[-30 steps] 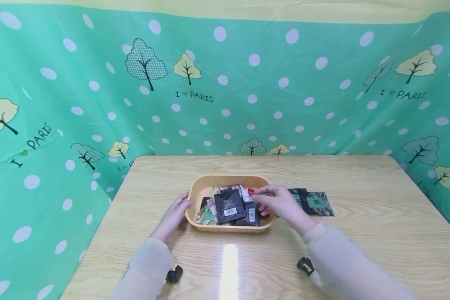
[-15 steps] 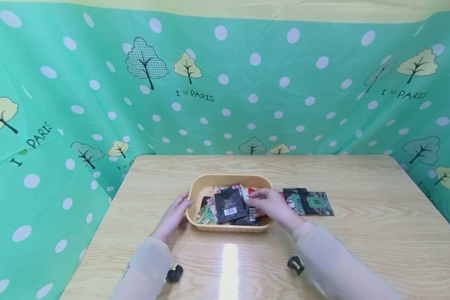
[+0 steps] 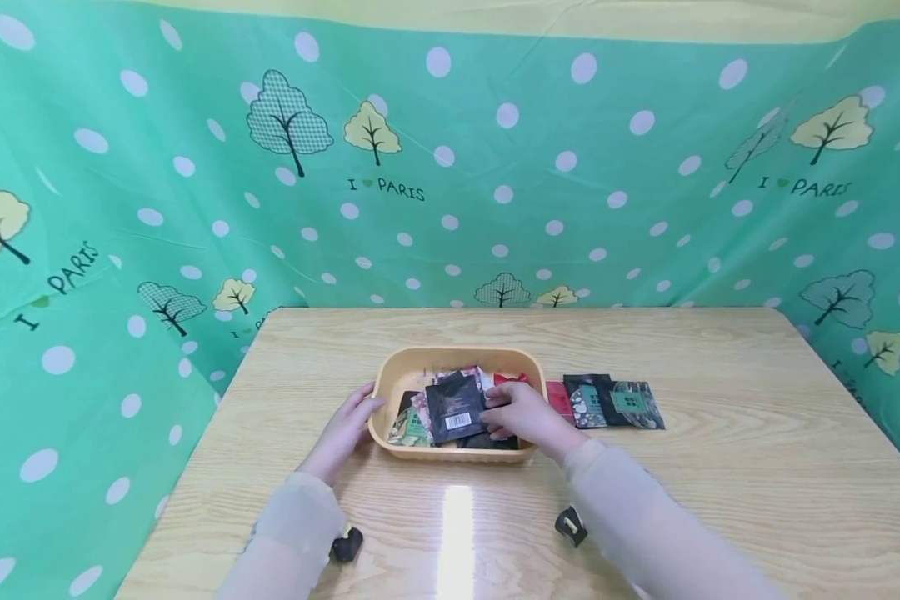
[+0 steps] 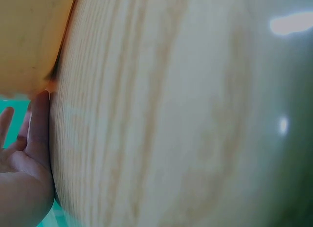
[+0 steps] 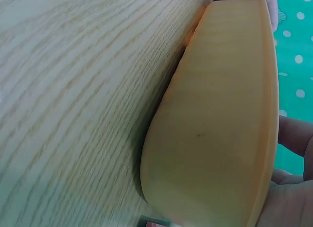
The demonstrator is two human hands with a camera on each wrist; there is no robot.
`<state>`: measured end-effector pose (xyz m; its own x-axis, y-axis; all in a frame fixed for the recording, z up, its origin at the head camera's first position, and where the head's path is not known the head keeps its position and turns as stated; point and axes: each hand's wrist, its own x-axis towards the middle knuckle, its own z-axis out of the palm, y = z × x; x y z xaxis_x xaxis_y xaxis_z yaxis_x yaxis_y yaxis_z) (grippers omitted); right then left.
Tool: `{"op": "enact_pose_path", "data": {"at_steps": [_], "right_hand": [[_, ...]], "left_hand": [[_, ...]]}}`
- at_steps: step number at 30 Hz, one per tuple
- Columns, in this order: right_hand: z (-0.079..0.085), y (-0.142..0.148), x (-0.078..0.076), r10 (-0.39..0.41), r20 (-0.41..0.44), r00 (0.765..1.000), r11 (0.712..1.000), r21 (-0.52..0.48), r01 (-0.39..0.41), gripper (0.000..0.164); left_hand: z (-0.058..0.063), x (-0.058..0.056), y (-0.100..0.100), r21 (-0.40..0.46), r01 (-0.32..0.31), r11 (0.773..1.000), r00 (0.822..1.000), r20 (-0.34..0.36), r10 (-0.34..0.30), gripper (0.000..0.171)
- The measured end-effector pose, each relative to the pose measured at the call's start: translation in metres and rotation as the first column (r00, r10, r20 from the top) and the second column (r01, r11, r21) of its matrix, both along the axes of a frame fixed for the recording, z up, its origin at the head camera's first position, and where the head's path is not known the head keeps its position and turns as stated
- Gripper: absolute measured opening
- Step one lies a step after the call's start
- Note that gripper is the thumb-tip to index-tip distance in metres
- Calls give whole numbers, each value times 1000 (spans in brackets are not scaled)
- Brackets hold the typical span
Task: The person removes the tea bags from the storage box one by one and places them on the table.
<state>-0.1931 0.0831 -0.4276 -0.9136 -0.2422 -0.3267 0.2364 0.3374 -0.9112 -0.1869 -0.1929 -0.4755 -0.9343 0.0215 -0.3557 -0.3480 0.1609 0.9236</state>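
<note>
A yellow-tan plastic basket (image 3: 450, 455) sits mid-table, holding a loose pile of flat sachets. On top lies a black sachet (image 3: 444, 408) with a white barcode label. A red sachet (image 3: 508, 378) shows at the basket's right end, and one with a green label (image 3: 414, 423) at the left. My left hand (image 3: 345, 429) holds the basket's left end, thumb over the rim and fingers along the outer wall. My right hand (image 3: 528, 417) reaches over the right rim, fingertips at the black sachet's right edge; I cannot tell whether they pinch it.
Right of the basket lie a red sachet (image 3: 560, 402) and two overlapping black sachets with green labels, the outer one (image 3: 637, 406) furthest right. Wood-grain table (image 3: 330, 350). A green dotted curtain (image 3: 615, 250) hangs behind and at the sides.
My right hand has moved left, further over the pile, covering the lower barcode and uncovering the red sachet on the table. My left hand has stayed at the basket's left end.
</note>
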Motion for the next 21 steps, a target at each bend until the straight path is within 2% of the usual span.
{"op": "enact_pose_path", "data": {"at_steps": [21], "right_hand": [[-10, -8, -9, -77, 53, 996, 997, 24, 76, 42]], "left_hand": [[2, 3, 0, 12, -3, 1000, 1000, 0, 3, 67]]}}
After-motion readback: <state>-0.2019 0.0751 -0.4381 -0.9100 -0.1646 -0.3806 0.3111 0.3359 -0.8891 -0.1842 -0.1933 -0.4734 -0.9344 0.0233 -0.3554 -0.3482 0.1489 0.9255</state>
